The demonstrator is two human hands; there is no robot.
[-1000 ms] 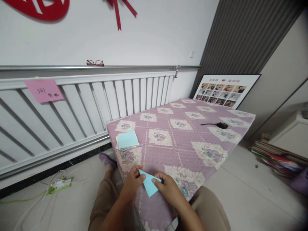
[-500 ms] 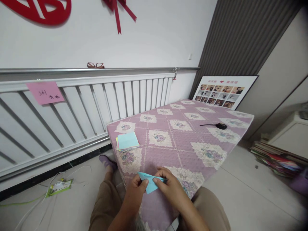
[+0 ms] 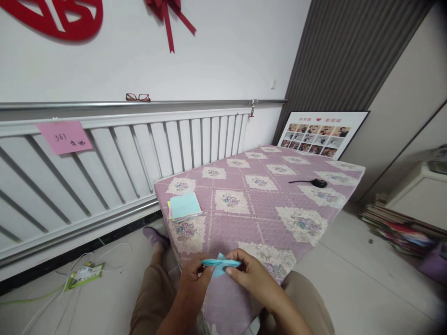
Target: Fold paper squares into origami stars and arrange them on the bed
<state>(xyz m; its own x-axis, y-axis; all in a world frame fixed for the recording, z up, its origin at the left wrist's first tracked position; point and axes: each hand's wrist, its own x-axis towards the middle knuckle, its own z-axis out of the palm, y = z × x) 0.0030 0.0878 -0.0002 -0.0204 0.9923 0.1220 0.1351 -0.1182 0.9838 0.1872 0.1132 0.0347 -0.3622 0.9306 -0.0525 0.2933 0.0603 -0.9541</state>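
Observation:
A small folded sheet of light blue paper (image 3: 220, 265) is held up over the near end of the cloth-covered table. My left hand (image 3: 197, 272) pinches its left end between thumb and fingers. At the other end my right hand (image 3: 246, 270) grips it the same way, thumb on the near face. A small point of the paper sticks up between the hands, and a flap hangs below. Farther up the table, to the left, lies a stack of coloured paper squares (image 3: 185, 205), light blue on top.
A floral purple tablecloth (image 3: 240, 232) covers the table. On it, far right, rests a black coiled item (image 3: 319, 183) with a strap. A white radiator (image 3: 167, 144) runs along the wall, and a photo board (image 3: 321, 132) leans behind. A power strip (image 3: 85, 274) with cables lies on the left floor.
The folded paper has tilted and changed shape: its long edge now lies nearly level, with a point rising in the middle. Both hands keep hold of it.

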